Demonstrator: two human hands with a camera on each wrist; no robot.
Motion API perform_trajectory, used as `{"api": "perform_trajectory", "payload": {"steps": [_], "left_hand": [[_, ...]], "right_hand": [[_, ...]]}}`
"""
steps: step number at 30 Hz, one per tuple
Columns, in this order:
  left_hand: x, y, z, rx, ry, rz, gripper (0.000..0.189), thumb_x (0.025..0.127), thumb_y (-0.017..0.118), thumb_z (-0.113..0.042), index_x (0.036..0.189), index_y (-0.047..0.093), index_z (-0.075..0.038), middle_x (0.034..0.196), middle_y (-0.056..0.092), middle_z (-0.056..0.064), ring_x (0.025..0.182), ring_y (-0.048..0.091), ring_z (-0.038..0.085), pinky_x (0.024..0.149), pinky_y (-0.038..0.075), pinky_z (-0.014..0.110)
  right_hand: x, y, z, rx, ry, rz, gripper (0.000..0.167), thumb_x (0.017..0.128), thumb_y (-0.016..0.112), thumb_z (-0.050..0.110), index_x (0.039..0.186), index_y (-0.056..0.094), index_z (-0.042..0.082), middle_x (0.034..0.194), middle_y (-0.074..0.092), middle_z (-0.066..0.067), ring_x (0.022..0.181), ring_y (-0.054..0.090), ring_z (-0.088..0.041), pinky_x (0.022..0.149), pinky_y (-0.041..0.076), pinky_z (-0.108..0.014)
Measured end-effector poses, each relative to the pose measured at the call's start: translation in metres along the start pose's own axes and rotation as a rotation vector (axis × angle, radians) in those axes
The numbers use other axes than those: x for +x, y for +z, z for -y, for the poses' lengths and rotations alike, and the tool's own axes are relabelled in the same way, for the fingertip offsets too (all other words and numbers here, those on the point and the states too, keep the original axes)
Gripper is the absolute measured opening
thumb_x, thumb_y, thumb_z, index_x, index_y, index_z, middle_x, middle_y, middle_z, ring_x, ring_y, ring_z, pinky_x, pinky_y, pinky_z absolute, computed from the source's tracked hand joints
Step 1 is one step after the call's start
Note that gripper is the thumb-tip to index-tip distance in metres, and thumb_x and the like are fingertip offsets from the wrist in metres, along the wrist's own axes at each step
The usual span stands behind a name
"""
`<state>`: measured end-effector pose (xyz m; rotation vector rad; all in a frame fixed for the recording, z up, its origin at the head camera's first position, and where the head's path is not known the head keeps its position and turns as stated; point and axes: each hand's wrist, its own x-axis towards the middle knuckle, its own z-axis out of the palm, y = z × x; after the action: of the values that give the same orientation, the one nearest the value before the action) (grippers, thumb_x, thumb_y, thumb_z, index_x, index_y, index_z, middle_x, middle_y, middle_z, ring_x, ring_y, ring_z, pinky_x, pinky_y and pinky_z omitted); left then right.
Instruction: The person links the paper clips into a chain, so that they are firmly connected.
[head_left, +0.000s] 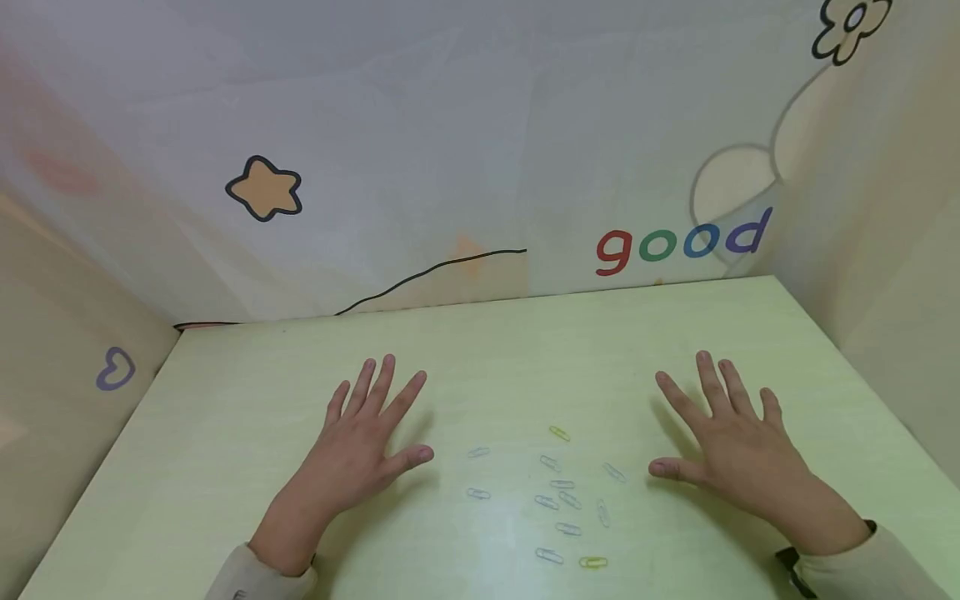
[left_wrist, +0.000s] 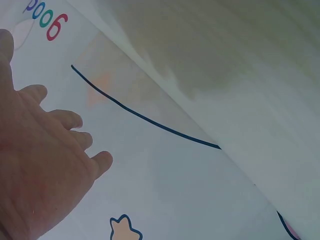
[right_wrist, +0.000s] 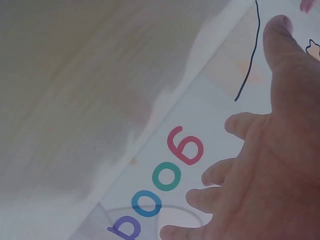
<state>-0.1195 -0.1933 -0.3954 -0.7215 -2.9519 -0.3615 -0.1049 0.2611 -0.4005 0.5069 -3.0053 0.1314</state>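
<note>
Spreading the left hand (head_left: 358, 457) wide above the table (head_left: 225, 400), fingers straight and apart, gripping nothing. Spreading the right hand (head_left: 744, 454) equally wide across from it, likewise holding nothing. Flanking the scattered clips (head_left: 567, 529) on the table with both hands, touching none: mostly silver, with one yellow clip (head_left: 559, 433) farthest out and a second yellow clip (head_left: 593, 562) among the nearest. Facing a backdrop (head_left: 450, 167) printed with a star (head_left: 264, 189) and the word "good" (head_left: 687, 242).

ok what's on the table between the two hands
In the head view, pale paper clips and two yellow ones lie scattered between the left hand and right hand.
</note>
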Motion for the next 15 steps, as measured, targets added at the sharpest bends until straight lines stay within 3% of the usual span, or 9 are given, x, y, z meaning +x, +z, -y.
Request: {"api": "perform_trajectory", "payload": {"steps": [8,12,15], "left_hand": [[0.001,-0.002,-0.001,-0.015,0.001,-0.004,0.084,0.095,0.060,-0.059,0.162,0.024,-0.024,0.167,0.006,0.017,0.153,-0.002,0.034,0.116,0.006,0.064],[0.003,-0.004,-0.006,-0.055,0.015,0.008,0.072,0.097,0.066,-0.043,0.158,0.036,-0.020,0.165,0.016,0.019,0.153,0.008,0.035,0.116,0.010,0.063],[0.004,-0.008,-0.014,-0.125,0.028,0.048,0.060,0.098,0.067,-0.033,0.152,0.046,-0.016,0.162,0.026,0.019,0.151,0.017,0.035,0.116,0.015,0.060]], "right_hand": [[0.005,-0.005,0.004,0.018,0.007,0.007,0.101,0.084,0.063,0.073,0.160,0.028,0.017,0.161,0.005,-0.033,0.146,0.010,-0.055,0.101,0.013,-0.080],[0.007,-0.008,0.008,0.066,0.014,0.041,0.081,0.091,0.068,0.056,0.152,0.044,0.008,0.156,0.023,-0.036,0.139,0.028,-0.056,0.100,0.025,-0.077],[0.008,-0.010,0.018,0.124,-0.002,0.104,0.065,0.093,0.072,0.041,0.143,0.055,0.003,0.143,0.046,-0.033,0.127,0.047,-0.052,0.096,0.039,-0.070]]}}
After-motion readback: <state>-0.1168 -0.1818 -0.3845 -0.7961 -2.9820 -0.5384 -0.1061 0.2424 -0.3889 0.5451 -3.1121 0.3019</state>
